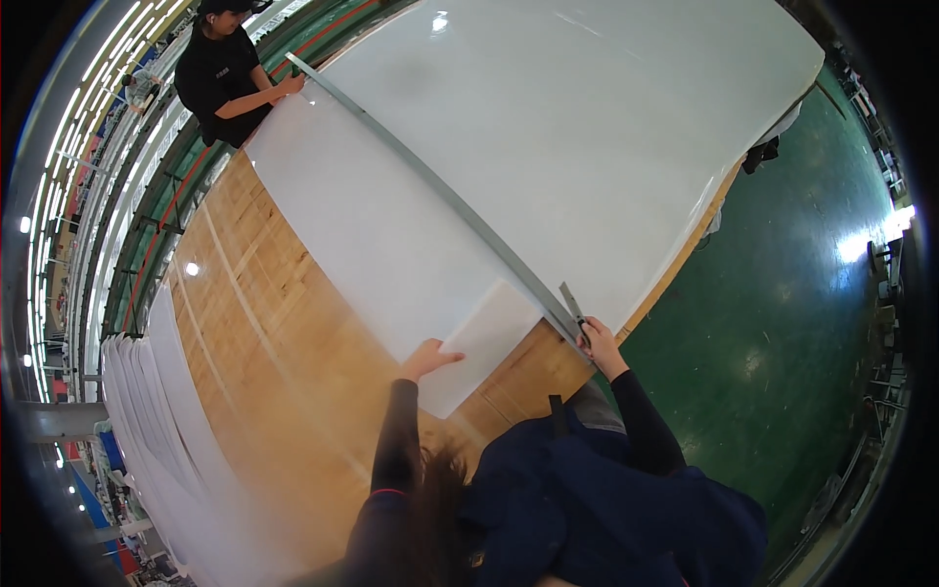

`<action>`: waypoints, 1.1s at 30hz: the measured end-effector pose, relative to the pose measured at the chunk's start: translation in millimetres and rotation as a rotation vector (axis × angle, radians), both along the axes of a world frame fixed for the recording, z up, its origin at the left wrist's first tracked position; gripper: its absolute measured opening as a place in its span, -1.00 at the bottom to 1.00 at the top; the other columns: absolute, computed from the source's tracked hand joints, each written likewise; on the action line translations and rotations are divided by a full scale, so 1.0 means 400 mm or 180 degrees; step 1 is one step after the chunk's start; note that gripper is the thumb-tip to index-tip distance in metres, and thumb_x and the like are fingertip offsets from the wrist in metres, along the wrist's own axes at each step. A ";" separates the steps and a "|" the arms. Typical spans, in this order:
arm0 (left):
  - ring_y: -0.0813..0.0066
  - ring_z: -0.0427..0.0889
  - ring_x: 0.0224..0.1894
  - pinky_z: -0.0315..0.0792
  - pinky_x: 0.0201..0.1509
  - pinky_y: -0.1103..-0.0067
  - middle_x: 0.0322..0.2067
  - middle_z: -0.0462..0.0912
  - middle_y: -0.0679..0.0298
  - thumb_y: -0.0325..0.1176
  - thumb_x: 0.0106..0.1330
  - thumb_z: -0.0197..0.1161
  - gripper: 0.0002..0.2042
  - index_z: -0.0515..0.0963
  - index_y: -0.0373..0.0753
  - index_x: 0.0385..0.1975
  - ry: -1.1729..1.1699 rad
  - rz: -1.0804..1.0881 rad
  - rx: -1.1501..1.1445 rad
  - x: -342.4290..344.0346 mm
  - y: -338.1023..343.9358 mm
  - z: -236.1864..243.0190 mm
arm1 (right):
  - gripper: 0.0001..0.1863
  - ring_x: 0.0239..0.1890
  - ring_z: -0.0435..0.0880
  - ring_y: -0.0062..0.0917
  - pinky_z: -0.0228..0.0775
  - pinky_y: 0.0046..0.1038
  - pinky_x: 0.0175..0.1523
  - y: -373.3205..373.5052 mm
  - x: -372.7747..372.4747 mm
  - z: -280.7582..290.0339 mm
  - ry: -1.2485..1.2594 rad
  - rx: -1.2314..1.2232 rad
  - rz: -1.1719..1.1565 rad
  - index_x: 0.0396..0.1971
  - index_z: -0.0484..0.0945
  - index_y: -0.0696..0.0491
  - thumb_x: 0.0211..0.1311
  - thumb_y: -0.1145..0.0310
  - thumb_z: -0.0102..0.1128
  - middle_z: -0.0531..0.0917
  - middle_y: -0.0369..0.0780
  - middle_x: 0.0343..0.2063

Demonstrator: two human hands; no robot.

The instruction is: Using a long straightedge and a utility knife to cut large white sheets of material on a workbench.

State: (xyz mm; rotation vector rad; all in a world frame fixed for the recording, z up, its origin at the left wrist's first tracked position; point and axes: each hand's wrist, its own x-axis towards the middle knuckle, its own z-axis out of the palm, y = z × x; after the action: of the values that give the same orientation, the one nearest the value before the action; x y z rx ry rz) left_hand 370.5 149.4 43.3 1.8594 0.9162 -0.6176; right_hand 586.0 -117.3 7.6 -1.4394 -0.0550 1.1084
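Observation:
My left hand (430, 360) grips the near corner of a folded-back white flap (489, 338) of sheet, thumb lying on it. In my right hand (599, 344) is a cutting tool (570, 299) with a long silver blade and dark handle, pointing up and away from me beside the near end of a long grey metal straightedge (440, 196). The straightedge lies diagonally across large glossy white sheets (606, 127) on the wooden table (245, 254). Whether my right fingers also touch the bar is unclear.
A co-worker in black (220, 68) stands at the far left, a hand (290, 85) at the straightedge's far end. Stacked white sheets (147, 421) lie along the left. Green floor (802, 323) runs beside the table's right edge. Another person (142, 90) is farther back.

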 end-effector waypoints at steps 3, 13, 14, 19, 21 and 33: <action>0.24 0.49 -0.31 0.33 -0.24 0.52 -0.36 0.51 0.07 -0.14 -0.12 0.16 -0.51 0.37 -0.37 -0.21 -0.0384 -0.0270 -0.0564 0.010 -0.061 -0.004 | -0.72 -0.86 0.11 -0.76 -0.10 -0.74 -0.79 -0.020 0.015 -0.001 0.0060 -0.0030 -0.0111 -0.15 0.23 0.09 0.12 0.35 -0.24 0.37 -0.31 -0.74; -0.02 0.40 -0.44 0.26 -0.40 0.27 -0.56 0.44 -0.04 -0.51 -0.08 -0.06 -0.80 0.32 -0.29 -0.39 -0.0819 -0.0334 0.1229 -0.006 -0.287 0.112 | -0.69 -0.75 0.23 -0.74 0.09 -0.65 -0.64 0.064 0.144 0.074 -0.1901 -0.0507 0.1468 -0.17 0.36 0.11 0.07 0.33 -0.15 0.30 -0.33 -0.83; -0.03 0.39 -0.42 0.25 -0.40 0.27 -0.55 0.43 -0.06 -0.50 -0.04 -0.09 -0.77 0.31 -0.32 -0.33 -0.0620 -0.0079 0.1017 -0.025 -0.269 0.131 | -0.69 -0.75 0.23 -0.74 0.09 -0.65 -0.64 0.061 0.147 0.088 -0.1869 -0.0602 0.1467 -0.17 0.36 0.11 0.07 0.33 -0.15 0.30 -0.33 -0.83; -0.04 0.39 -0.46 0.24 -0.43 0.32 -0.59 0.41 -0.07 -0.45 0.08 -0.13 -0.76 0.32 -0.31 -0.25 -0.0859 0.0163 0.1465 -0.060 -0.233 0.191 | -0.69 -0.57 0.46 -0.28 0.28 -0.36 -0.37 0.102 0.175 0.165 -0.1812 -0.1066 0.3034 -0.21 0.40 0.09 0.01 0.35 -0.12 0.50 -0.07 -0.61; 0.00 0.40 -0.47 0.25 -0.44 0.34 -0.56 0.42 -0.04 -0.44 0.09 -0.12 -0.78 0.35 -0.30 -0.26 -0.0631 0.0000 0.1252 -0.030 -0.246 0.238 | -0.72 -0.51 0.47 -0.24 0.28 -0.34 -0.35 0.105 0.165 0.144 -0.2131 -0.0770 0.3240 -0.27 0.42 0.11 -0.01 0.34 -0.09 0.50 -0.06 -0.60; 0.33 0.49 -0.32 0.38 -0.32 0.52 -0.25 0.46 0.23 -0.54 0.03 -0.13 -0.67 0.36 -0.13 -0.17 -0.0413 -0.0691 0.1647 -0.013 -0.360 0.265 | -0.77 -0.48 0.47 -0.24 0.28 -0.30 -0.37 0.218 0.158 0.052 -0.3394 -0.1048 0.3307 -0.61 0.45 0.13 -0.03 0.26 -0.04 0.50 -0.09 -0.64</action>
State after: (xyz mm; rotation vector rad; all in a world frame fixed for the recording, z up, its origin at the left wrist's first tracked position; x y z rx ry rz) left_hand 365.5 5.2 149.1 2.4553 0.8463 -0.4024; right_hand 649.1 -30.1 28.4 -2.2423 -1.5732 0.9943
